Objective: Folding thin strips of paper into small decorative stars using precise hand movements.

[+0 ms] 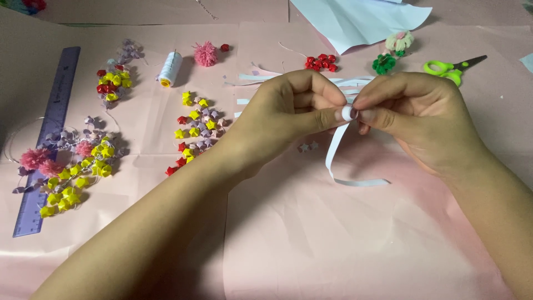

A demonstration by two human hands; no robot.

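Head view: your left hand (288, 108) and right hand (413, 111) met above desk (333, 244), fingers of both pressed together, pinching small folded knot of pale blue paper strip (348, 113). Loose tail (355, 180) hung down, curled onto pink sheet. Strip looked very light, thin, floppy, easily creased or torn; best held at folded knot with fingertips, light pressure. Paper stars (197, 130), green scissors (451, 68), thread spool (170, 69), purple ruler (50, 139) lay apart.

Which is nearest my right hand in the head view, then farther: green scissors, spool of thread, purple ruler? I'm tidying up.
From the right hand:
1. Green scissors, just above it.
2. Spool of thread, upper left, past the left hand.
3. Purple ruler, far left edge.
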